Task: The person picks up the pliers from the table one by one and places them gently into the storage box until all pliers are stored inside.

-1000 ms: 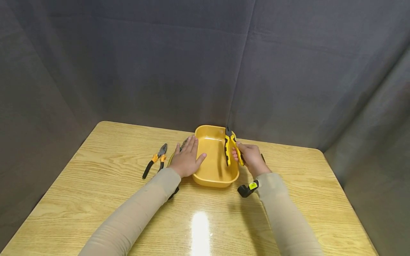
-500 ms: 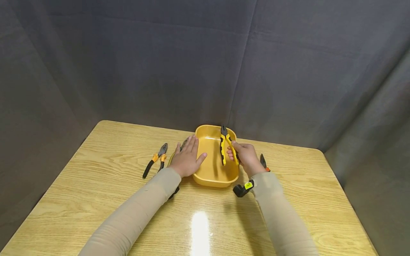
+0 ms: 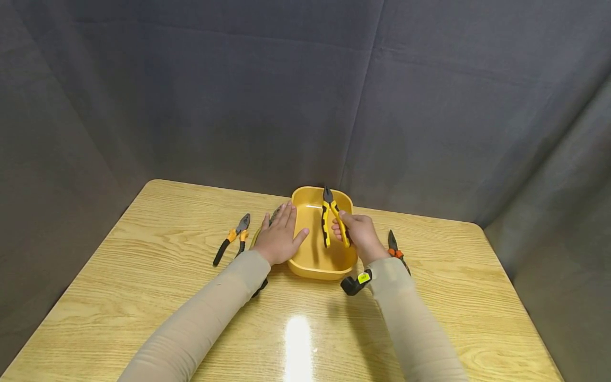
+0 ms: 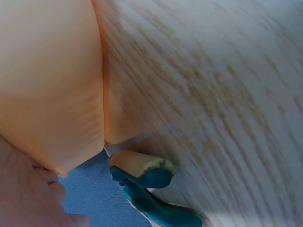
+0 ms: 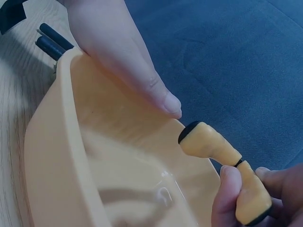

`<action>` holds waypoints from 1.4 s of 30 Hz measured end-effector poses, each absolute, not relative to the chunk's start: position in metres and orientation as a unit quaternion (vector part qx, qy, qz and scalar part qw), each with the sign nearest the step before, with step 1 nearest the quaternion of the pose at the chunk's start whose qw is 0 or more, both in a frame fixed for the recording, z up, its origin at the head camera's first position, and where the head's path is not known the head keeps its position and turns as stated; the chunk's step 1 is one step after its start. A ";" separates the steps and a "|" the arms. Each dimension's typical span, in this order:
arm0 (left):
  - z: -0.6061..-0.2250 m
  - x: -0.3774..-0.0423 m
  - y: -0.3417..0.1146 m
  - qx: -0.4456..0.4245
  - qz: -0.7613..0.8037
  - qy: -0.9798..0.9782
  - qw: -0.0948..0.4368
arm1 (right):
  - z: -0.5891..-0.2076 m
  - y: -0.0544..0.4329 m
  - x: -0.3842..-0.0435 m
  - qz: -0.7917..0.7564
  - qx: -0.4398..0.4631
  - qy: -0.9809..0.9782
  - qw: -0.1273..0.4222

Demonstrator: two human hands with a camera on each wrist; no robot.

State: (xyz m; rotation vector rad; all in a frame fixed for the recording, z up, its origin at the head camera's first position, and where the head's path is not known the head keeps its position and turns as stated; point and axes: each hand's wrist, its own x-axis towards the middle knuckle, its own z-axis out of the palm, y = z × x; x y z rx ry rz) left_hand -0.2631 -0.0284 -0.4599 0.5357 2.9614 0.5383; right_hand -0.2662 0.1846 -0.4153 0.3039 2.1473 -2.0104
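Seemingly, left hand (image 3: 278, 236) flat against bin (image 3: 315, 274)

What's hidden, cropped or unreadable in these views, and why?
Head: the middle of the half-covered pliers, behind the left hand.
Head: handles of the rightmost pliers, partly behind the right sleeve.
Head: any lettering on the yellow label, too small.
Left wrist: part of that hand, cut off by the left edge.
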 end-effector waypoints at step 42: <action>-0.458 -0.262 -0.028 0.169 0.176 0.969 0.043 | -0.449 0.151 -0.268 -0.678 0.111 0.722 0.081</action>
